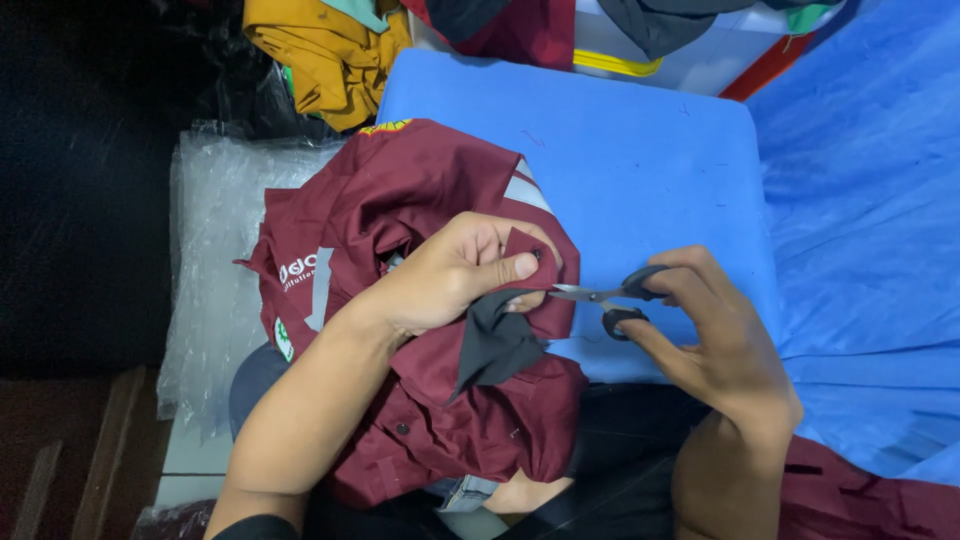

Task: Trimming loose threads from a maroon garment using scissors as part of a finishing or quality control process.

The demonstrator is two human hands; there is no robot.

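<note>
Scissors (600,296) with black handles sit in the right hand (715,345), fingers through the loops, blades nearly closed and pointing at a small maroon flap with a dark button. Left hand (455,275) pinches that flap between thumb and forefinger, lifting it from the maroon jacket (400,200) bunched on the lap. Jacket lies partly over a blue padded surface (640,160), with clear plastic bags (215,230) at the left and a mustard garment (325,55) beyond.

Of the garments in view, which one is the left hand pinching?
The maroon jacket in the lap, gripped by the left hand. The mustard garment lies apart at the top, untouched.
</note>
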